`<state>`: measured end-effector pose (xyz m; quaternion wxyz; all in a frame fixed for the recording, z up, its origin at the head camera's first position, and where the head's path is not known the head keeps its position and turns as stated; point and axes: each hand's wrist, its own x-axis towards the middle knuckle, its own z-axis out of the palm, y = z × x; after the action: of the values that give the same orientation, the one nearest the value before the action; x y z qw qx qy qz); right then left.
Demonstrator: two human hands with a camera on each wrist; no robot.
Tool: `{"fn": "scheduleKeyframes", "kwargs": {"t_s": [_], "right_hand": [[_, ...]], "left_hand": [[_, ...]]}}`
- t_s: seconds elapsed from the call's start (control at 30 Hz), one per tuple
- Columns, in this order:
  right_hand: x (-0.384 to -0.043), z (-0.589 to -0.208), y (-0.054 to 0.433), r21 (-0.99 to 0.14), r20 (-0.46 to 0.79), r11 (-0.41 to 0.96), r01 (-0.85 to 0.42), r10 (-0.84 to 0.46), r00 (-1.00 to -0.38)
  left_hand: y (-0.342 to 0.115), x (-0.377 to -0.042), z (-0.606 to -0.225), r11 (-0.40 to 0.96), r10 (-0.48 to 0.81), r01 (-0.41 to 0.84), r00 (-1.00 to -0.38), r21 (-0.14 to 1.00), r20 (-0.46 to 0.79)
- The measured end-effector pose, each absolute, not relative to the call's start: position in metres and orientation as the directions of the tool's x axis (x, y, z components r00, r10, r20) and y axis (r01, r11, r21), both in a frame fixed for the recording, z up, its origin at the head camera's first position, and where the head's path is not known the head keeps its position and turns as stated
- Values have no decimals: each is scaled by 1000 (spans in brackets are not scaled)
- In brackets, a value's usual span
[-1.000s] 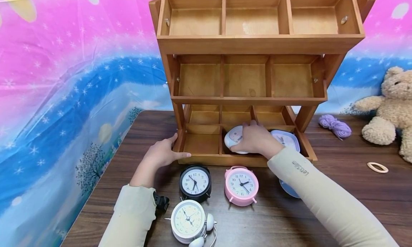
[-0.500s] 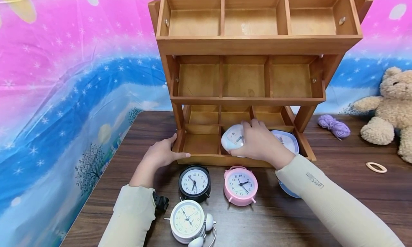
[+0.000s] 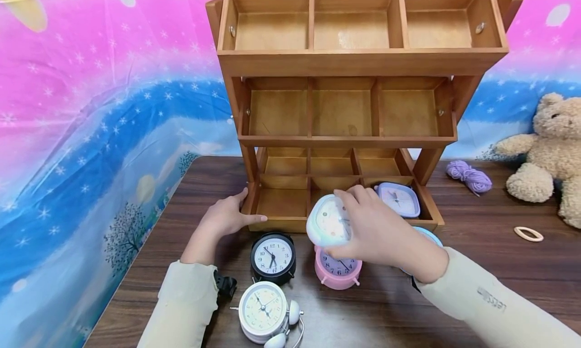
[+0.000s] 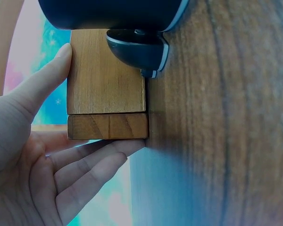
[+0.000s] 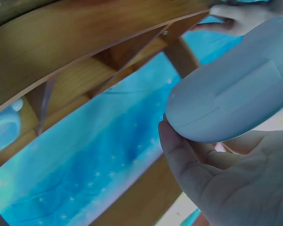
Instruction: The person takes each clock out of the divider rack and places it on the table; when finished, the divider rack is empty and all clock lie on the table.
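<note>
My right hand (image 3: 379, 227) holds a white rounded clock (image 3: 326, 222) in the air, over the front edge of the shelf's bottom tray and partly over a pink alarm clock (image 3: 337, 275). In the right wrist view the clock's smooth back (image 5: 226, 96) faces the camera, with the thumb and fingers at its edge. My left hand (image 3: 224, 214) rests against the left front corner of the wooden shelf (image 3: 279, 226). The left wrist view has its thumb along the upper edge and its fairly straight fingers (image 4: 89, 176) by the side.
A lavender square clock (image 3: 398, 199) sits in the bottom tray's right compartment. On the table stand a black clock (image 3: 273, 259) and a white twin-bell clock (image 3: 263, 310). A blue round object (image 3: 428, 234) is partly behind my right wrist. Purple yarn (image 3: 469, 177), a ring (image 3: 528, 234) and a teddy bear (image 3: 556, 151) lie right.
The white rounded clock has come up out of the bottom tray's middle compartment and toward me in my right hand, now partly covering the pink clock. The left hand stays at the shelf corner.
</note>
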<state>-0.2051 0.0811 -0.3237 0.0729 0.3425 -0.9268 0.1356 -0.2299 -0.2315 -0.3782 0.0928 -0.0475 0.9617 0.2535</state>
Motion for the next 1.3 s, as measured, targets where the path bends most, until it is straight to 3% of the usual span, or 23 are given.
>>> {"fn": "scheduleKeyframes", "kwargs": {"t_s": [0.17,0.47,0.87,1.13,1.3], "right_hand": [[-181,-324,86,-213,264,679,-702,-652,-711],[-148,-333,96,-257,158,627,-735,-723,-672],[-128,-345,105,-369,-175,703,-608,-695,-698],[-127,-355,106,-389,-225,703,-595,-699,-678],[-126,-362,107,-351,-176,655,-669,-748,-640]], "left_hand": [[-231,-230,-378,868,-47,-141,-978,476,-205],[-231,-229,-377,865,-48,-143,-978,480,-204],[-231,-228,-376,866,-43,-139,-978,481,-204],[-232,-229,-378,863,-34,-127,-980,489,-195],[-232,-229,-378,863,-37,-132,-980,489,-198]]}}
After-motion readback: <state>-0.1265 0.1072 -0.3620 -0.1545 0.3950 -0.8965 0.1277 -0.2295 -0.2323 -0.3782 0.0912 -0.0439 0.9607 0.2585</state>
